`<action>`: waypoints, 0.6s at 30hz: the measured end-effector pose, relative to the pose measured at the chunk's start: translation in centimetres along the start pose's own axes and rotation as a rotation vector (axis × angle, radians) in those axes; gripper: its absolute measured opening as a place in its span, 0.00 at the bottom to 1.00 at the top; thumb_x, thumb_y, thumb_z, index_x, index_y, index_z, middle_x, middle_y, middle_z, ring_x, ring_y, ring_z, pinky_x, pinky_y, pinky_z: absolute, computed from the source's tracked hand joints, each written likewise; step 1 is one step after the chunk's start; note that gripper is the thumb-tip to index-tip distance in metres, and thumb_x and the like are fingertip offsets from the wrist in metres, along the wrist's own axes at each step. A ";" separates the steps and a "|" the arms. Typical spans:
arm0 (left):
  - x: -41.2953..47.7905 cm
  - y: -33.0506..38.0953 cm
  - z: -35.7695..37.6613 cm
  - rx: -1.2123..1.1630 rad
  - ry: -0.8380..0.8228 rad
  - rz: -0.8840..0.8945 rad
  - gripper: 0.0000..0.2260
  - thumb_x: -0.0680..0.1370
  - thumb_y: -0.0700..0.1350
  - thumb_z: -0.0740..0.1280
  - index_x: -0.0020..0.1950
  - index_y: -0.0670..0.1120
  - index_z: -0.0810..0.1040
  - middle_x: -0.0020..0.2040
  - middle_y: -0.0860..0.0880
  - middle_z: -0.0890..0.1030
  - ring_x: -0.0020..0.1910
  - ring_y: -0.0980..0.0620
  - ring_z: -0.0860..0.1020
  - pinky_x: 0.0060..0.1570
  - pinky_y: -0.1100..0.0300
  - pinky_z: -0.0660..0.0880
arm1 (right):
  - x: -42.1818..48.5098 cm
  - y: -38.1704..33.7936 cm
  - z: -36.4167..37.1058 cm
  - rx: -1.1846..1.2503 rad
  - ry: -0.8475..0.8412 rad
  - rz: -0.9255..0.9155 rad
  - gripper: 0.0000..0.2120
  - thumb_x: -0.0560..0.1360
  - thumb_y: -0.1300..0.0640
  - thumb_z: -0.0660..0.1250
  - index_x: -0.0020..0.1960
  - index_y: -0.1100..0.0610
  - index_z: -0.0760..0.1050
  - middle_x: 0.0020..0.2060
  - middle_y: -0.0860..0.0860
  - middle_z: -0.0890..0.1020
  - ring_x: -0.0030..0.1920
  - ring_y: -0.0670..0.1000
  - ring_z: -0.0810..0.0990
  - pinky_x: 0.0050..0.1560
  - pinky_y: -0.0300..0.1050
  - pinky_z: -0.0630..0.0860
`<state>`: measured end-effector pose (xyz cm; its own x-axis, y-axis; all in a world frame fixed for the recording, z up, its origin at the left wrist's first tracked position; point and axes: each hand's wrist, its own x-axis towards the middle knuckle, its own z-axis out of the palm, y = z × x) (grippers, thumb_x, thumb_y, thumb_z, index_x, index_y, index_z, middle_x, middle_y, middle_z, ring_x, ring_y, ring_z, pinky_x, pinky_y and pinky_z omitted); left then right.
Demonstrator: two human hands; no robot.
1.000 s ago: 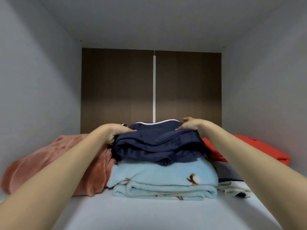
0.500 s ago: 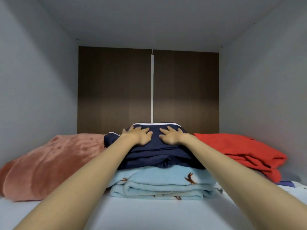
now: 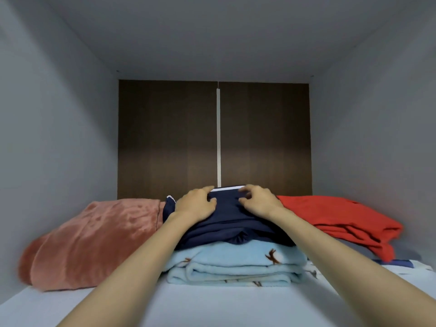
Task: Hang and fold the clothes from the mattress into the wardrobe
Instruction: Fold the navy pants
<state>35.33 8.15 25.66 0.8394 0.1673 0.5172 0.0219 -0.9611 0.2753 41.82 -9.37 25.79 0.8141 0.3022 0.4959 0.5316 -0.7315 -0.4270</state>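
A folded navy garment with white trim lies on top of a folded light blue fleece blanket in the middle of the white wardrobe shelf. My left hand rests palm down on the navy garment's left top. My right hand presses its right top, with bent fingertips near the white trim at the far edge. Neither hand lifts the cloth.
A pink plush blanket lies to the left of the stack and a red garment to the right, over a white printed cloth. The compartment has grey side walls and a brown back panel.
My hands moved from the navy garment's sides onto its top and now sit slightly farther back. The view has risen and the red garment shows more fully.
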 end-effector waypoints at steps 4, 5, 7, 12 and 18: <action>-2.8 2.0 -2.2 -0.089 0.077 0.099 0.22 0.80 0.51 0.58 0.75 0.56 0.64 0.71 0.47 0.71 0.68 0.42 0.70 0.64 0.50 0.69 | -3.9 -1.6 -2.9 0.099 0.143 -0.051 0.15 0.77 0.52 0.63 0.63 0.46 0.75 0.57 0.48 0.82 0.60 0.53 0.77 0.61 0.48 0.73; -3.6 2.6 -2.6 -0.129 0.074 0.135 0.22 0.81 0.51 0.58 0.75 0.56 0.64 0.71 0.48 0.71 0.69 0.43 0.69 0.64 0.50 0.69 | -5.1 -1.7 -3.5 0.101 0.156 -0.056 0.14 0.77 0.51 0.64 0.62 0.46 0.76 0.56 0.47 0.82 0.59 0.52 0.77 0.62 0.48 0.73; -5.2 3.8 -3.1 -0.208 0.070 0.206 0.21 0.81 0.52 0.58 0.75 0.56 0.64 0.72 0.50 0.70 0.70 0.45 0.67 0.64 0.51 0.67 | -7.7 -1.5 -4.7 0.081 0.182 -0.047 0.14 0.77 0.51 0.64 0.61 0.45 0.76 0.56 0.45 0.82 0.59 0.50 0.78 0.62 0.49 0.73; -10.1 7.0 -3.4 -0.347 0.052 0.330 0.21 0.81 0.52 0.58 0.74 0.57 0.64 0.71 0.51 0.72 0.70 0.47 0.68 0.66 0.50 0.68 | -15.6 -0.3 -7.3 0.018 0.306 0.019 0.10 0.76 0.54 0.65 0.56 0.45 0.78 0.51 0.41 0.83 0.52 0.48 0.80 0.57 0.47 0.75; -17.8 14.1 -2.7 -0.422 0.051 0.519 0.20 0.81 0.52 0.57 0.74 0.56 0.65 0.69 0.50 0.74 0.66 0.46 0.72 0.61 0.49 0.71 | -27.6 1.4 -10.8 -0.139 0.373 0.168 0.12 0.77 0.55 0.64 0.59 0.47 0.77 0.50 0.43 0.82 0.49 0.48 0.79 0.54 0.48 0.76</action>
<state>19.23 -7.76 22.58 0.6568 -0.2732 0.7028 -0.6006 -0.7530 0.2686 17.57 -25.33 19.71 0.7326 -0.0509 0.6788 0.3417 -0.8349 -0.4314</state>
